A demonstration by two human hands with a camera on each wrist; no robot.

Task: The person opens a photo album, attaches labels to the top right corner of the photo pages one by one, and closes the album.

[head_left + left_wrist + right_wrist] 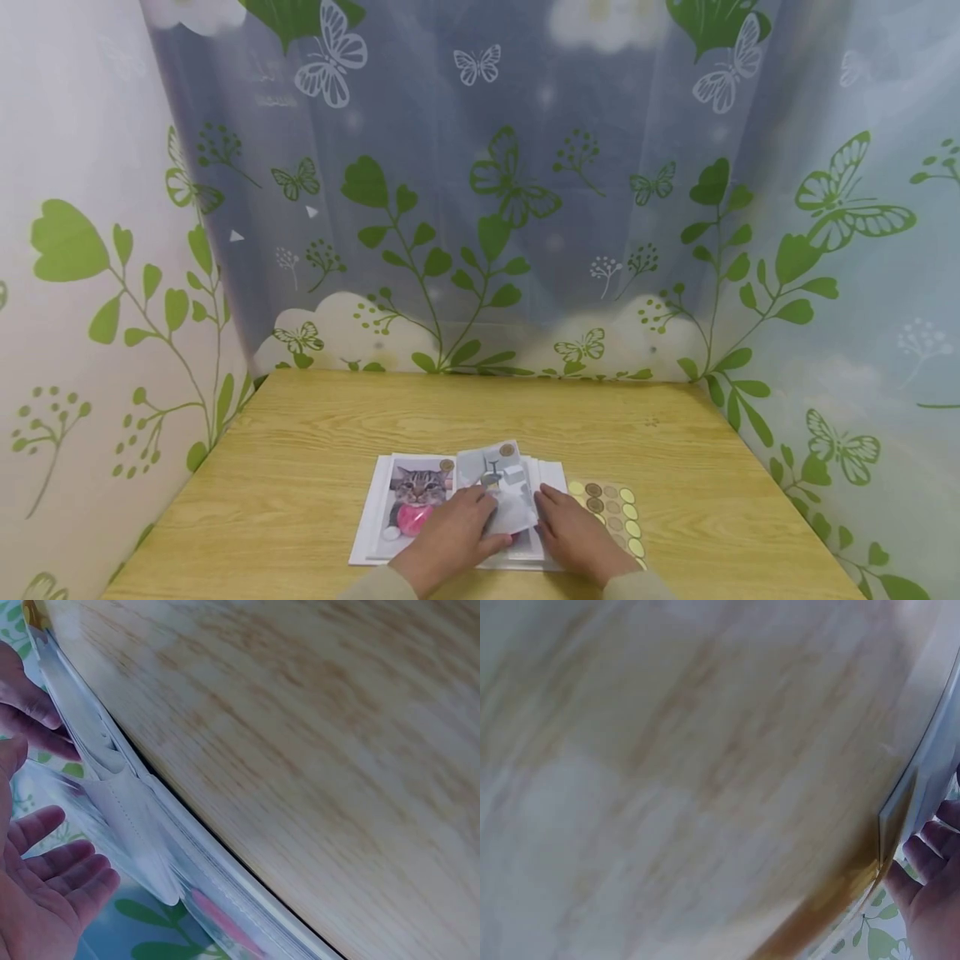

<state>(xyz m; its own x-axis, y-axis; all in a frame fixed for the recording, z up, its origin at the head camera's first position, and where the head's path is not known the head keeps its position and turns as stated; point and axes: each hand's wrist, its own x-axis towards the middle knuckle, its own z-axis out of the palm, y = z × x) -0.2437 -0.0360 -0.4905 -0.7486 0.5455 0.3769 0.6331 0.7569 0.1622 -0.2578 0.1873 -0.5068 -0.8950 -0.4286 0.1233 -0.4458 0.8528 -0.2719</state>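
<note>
An album with photo pages (378, 521) lies spread near the table's front edge. On its left page is a picture of a cat with a pink ball (420, 492). A lifted page (495, 467) with a grey picture stands curved over the right half. My left hand (453, 533) lies against this page, fingers extended; in the left wrist view the left hand (52, 889) shows spread fingers beside the curling page (135, 821). My right hand (577, 529) rests at the album's right edge, its fingers (922, 859) loosely extended there.
A sheet of round yellow and brown stickers (615, 508) lies to the right, partly under the right hand. The wooden table (465, 408) meets patterned curtains (480, 250) at the back and both sides.
</note>
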